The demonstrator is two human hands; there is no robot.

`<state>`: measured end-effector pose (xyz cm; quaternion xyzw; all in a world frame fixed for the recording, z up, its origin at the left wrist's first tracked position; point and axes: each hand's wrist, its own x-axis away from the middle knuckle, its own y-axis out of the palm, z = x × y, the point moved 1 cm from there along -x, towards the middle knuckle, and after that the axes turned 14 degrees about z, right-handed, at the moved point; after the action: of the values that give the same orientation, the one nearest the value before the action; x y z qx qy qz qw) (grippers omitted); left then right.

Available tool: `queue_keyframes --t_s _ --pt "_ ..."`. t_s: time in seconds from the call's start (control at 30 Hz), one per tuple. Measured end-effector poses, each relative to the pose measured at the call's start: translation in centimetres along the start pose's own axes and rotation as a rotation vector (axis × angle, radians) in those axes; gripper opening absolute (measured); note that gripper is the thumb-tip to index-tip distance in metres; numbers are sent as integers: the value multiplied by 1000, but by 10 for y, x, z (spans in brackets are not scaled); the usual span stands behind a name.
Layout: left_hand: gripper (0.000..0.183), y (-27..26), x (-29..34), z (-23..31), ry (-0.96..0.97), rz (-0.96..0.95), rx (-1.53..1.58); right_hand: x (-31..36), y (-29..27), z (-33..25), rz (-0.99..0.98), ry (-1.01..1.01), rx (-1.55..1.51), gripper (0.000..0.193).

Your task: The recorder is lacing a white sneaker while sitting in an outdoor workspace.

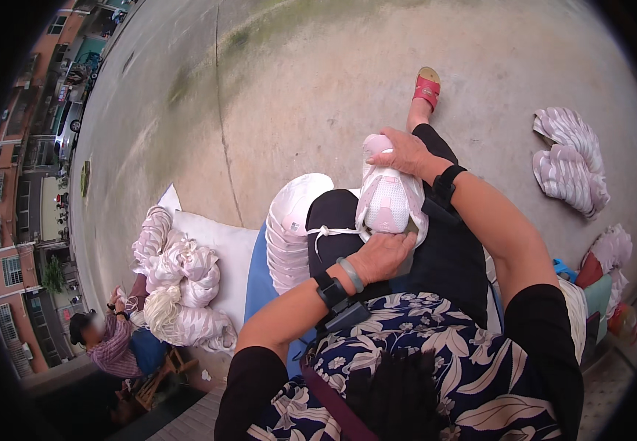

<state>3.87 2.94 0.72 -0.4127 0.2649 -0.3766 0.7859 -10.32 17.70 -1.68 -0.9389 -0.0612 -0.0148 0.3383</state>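
A white and pale pink shoe upper (386,198) with a mesh middle lies over the dark cloth on my lap. My right hand (409,156) is wrapped around its far end, thumb across the pink part. At the near end my left hand (383,257) is closed on the edge; its fingertips are partly hidden there. A white cord (324,231) with a knot runs leftward from the upper over the dark cloth. Beside my left leg stands a nested stack of similar uppers (295,246).
Bundled uppers (186,275) lie on a white sheet (223,239) at the left. Another person (113,345) sits at the lower left. Two stacked rows of uppers (570,163) rest on the concrete at the right, with more uppers (612,250) nearer.
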Motion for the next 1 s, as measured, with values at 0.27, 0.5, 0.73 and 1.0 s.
queue_keyframes --t_s 0.27,0.5,0.73,1.0 --pt "13 -64 21 13 -118 709 303 -6 3 13 36 -20 211 81" --pt "24 -54 50 -20 -313 561 -236 34 -32 -5 286 -230 156 60" --pt "12 -45 44 -9 -239 443 -198 137 -49 -28 70 -414 395 52" --pt "13 -29 37 2 -228 346 -204 138 -29 -2 190 -501 490 39"
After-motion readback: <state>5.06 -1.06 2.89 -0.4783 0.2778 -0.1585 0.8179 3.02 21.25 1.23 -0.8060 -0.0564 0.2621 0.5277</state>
